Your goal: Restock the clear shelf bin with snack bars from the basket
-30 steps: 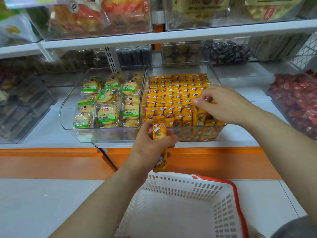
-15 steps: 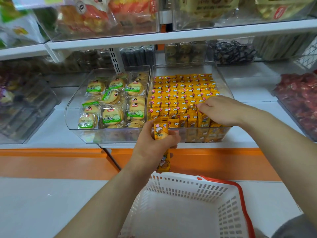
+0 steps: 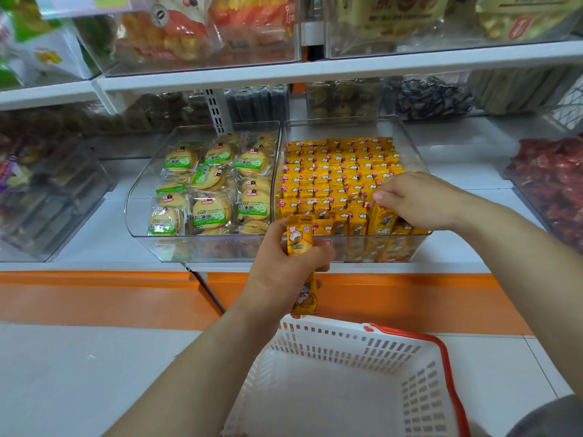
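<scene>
Standing nearly upright in the lower middle of the frame, a yellow snack bar (image 3: 299, 239) was clasped by the left hand (image 3: 284, 266), fingers curled round its middle. Its long axis ran almost vertical. The crimped top end pointed up at the front wall of the clear shelf bin (image 3: 353, 249), and the bottom end hung just above the back rim of the white basket (image 3: 347, 345). The bar sat in front of the bin, outside it, over the orange shelf edge (image 3: 410, 298).

Inside the bin, packed bars (image 3: 334, 171) stood on end in tight rows from back to front. At the bin's front right, the right hand (image 3: 422, 200) reached in from the right of the frame, fingertips and thumb pinching the top of a tilted bar (image 3: 382, 217) among its neighbours.

Against the bin's left wall stood a second clear bin (image 3: 142, 190) of round biscuit packs (image 3: 209, 212) with green labels. A bin of red-wrapped snacks (image 3: 549, 184) lay at the right edge, well apart.
</scene>
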Demonstrator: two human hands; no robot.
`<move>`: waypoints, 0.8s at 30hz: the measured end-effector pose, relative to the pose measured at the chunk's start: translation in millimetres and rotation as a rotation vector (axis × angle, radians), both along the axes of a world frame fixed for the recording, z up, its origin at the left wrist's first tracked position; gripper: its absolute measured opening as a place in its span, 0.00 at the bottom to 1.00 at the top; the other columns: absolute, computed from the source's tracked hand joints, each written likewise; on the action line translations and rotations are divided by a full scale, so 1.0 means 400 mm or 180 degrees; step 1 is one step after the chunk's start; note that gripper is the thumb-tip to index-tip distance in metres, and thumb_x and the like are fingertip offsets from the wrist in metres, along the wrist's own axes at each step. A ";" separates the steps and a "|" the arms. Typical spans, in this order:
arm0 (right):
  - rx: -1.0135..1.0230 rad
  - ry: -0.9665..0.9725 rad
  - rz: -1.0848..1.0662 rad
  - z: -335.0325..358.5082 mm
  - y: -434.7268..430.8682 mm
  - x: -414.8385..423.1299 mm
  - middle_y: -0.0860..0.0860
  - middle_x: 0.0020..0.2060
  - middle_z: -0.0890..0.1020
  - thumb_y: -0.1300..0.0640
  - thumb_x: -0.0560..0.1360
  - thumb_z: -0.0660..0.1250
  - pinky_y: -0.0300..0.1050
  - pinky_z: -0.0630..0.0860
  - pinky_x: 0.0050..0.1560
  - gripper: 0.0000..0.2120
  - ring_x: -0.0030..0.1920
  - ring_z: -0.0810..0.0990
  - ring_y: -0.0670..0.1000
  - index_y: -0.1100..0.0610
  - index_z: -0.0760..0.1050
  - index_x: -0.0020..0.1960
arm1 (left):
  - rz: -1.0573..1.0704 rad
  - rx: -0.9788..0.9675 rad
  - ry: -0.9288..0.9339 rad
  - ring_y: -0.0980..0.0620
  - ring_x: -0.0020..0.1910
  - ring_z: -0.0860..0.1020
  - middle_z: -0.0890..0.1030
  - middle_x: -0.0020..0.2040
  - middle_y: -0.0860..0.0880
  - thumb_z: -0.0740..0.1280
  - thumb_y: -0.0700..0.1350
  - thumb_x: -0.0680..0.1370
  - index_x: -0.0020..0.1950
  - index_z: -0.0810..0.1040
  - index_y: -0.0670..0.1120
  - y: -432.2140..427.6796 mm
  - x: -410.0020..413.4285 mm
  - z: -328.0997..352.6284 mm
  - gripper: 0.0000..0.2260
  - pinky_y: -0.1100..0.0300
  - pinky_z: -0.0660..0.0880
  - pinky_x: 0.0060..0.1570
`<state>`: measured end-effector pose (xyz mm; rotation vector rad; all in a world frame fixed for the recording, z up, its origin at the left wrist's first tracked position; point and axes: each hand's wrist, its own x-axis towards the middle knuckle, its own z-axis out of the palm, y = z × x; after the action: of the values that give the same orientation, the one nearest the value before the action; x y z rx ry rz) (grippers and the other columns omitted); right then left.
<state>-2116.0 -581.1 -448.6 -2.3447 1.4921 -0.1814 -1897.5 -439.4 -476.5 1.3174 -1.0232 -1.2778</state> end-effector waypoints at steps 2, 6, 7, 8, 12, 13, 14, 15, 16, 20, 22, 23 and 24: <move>-0.0005 0.0075 0.0013 -0.001 0.005 0.007 0.58 0.34 0.72 0.43 0.83 0.53 0.48 0.69 0.40 0.28 0.37 0.74 0.58 0.65 0.75 0.42 | -0.0003 0.0009 0.0007 0.53 0.43 0.87 0.86 0.44 0.55 0.76 0.45 0.75 0.57 0.77 0.57 -0.001 -0.002 -0.001 0.15 0.62 0.81 0.37; 0.0074 0.0216 0.0051 -0.010 0.014 0.024 0.61 0.33 0.73 0.39 0.82 0.50 0.49 0.72 0.40 0.30 0.35 0.75 0.58 0.62 0.68 0.35 | 0.0003 0.0020 -0.0025 0.53 0.43 0.87 0.86 0.44 0.54 0.76 0.45 0.75 0.56 0.77 0.58 -0.003 -0.006 -0.005 0.14 0.62 0.81 0.37; 0.0112 0.0186 0.0073 -0.010 0.013 0.022 0.65 0.39 0.78 0.39 0.83 0.50 0.53 0.76 0.47 0.31 0.42 0.79 0.62 0.65 0.71 0.38 | 0.0013 0.0026 -0.0027 0.53 0.43 0.87 0.86 0.44 0.54 0.76 0.45 0.75 0.56 0.77 0.57 -0.003 -0.006 -0.007 0.14 0.62 0.81 0.37; 0.0127 0.0138 0.0093 -0.009 0.012 0.018 0.67 0.46 0.80 0.40 0.83 0.51 0.58 0.76 0.54 0.31 0.50 0.80 0.65 0.66 0.73 0.40 | 0.0019 0.0032 -0.0027 0.52 0.43 0.87 0.86 0.44 0.54 0.76 0.45 0.75 0.56 0.77 0.57 -0.003 -0.006 -0.008 0.15 0.61 0.81 0.37; -0.0046 0.0079 0.0221 -0.004 0.003 -0.003 0.62 0.55 0.80 0.44 0.84 0.53 0.59 0.73 0.62 0.26 0.60 0.77 0.62 0.65 0.78 0.51 | 0.0008 0.0051 -0.0030 0.52 0.44 0.87 0.87 0.45 0.53 0.76 0.45 0.75 0.57 0.77 0.58 -0.006 -0.009 -0.007 0.15 0.61 0.81 0.37; -0.0128 0.0088 0.0254 -0.004 0.004 -0.005 0.60 0.55 0.80 0.45 0.84 0.53 0.58 0.73 0.62 0.25 0.59 0.77 0.61 0.65 0.79 0.52 | 0.0006 0.0057 -0.0033 0.52 0.43 0.87 0.87 0.45 0.54 0.76 0.44 0.75 0.58 0.77 0.57 -0.007 -0.009 -0.008 0.16 0.62 0.81 0.37; -0.0200 0.0096 0.0282 -0.002 0.006 -0.007 0.60 0.55 0.81 0.46 0.83 0.54 0.56 0.73 0.61 0.25 0.57 0.78 0.59 0.65 0.79 0.53 | 0.0000 0.0053 -0.0037 0.52 0.43 0.87 0.87 0.44 0.54 0.76 0.44 0.75 0.58 0.77 0.57 -0.008 -0.010 -0.009 0.16 0.62 0.81 0.37; -0.0263 0.0095 0.0309 0.000 0.009 -0.008 0.59 0.53 0.81 0.47 0.83 0.54 0.55 0.73 0.59 0.24 0.55 0.78 0.58 0.65 0.80 0.53 | -0.0007 0.0038 -0.0050 0.52 0.43 0.87 0.87 0.44 0.54 0.76 0.44 0.75 0.58 0.77 0.57 -0.009 -0.011 -0.010 0.16 0.62 0.81 0.37; -0.0327 0.0079 0.0341 0.001 0.012 -0.009 0.58 0.52 0.82 0.47 0.83 0.55 0.55 0.74 0.58 0.24 0.53 0.79 0.57 0.65 0.80 0.52 | -0.0017 0.0012 -0.0072 0.52 0.43 0.87 0.86 0.44 0.54 0.76 0.44 0.75 0.57 0.77 0.58 -0.009 -0.012 -0.012 0.16 0.62 0.81 0.37; -0.0601 0.0013 0.0364 0.007 0.020 -0.009 0.46 0.45 0.84 0.45 0.81 0.62 0.52 0.77 0.50 0.16 0.47 0.80 0.49 0.54 0.84 0.47 | -0.0041 -0.0080 -0.0306 0.54 0.43 0.86 0.86 0.44 0.55 0.76 0.42 0.75 0.54 0.76 0.60 -0.018 -0.028 -0.009 0.17 0.59 0.82 0.42; -0.0843 -0.0062 0.0218 0.011 0.022 -0.014 0.40 0.42 0.80 0.41 0.78 0.66 0.48 0.75 0.45 0.12 0.46 0.78 0.46 0.46 0.83 0.45 | -0.0067 -0.0181 -0.0536 0.56 0.42 0.85 0.86 0.44 0.56 0.76 0.42 0.75 0.58 0.75 0.58 -0.029 -0.038 0.005 0.18 0.58 0.81 0.44; -0.0962 -0.0175 0.0113 0.013 0.023 -0.021 0.40 0.43 0.79 0.40 0.76 0.68 0.47 0.74 0.44 0.10 0.46 0.77 0.46 0.44 0.82 0.45 | -0.0078 -0.0211 -0.0623 0.56 0.43 0.85 0.86 0.45 0.57 0.77 0.42 0.74 0.60 0.75 0.57 -0.039 -0.044 0.015 0.19 0.58 0.81 0.44; -0.1021 -0.0382 0.0020 0.016 0.025 -0.028 0.40 0.43 0.79 0.39 0.75 0.69 0.47 0.74 0.44 0.08 0.46 0.76 0.45 0.43 0.81 0.44 | -0.0056 -0.0220 -0.0675 0.54 0.44 0.85 0.86 0.45 0.56 0.77 0.42 0.74 0.62 0.75 0.55 -0.051 -0.048 0.026 0.20 0.57 0.82 0.45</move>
<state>-2127.0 -571.1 -442.0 -2.5286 1.4891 -0.5890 -1916.5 -459.7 -466.2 1.4147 -1.2178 -1.1224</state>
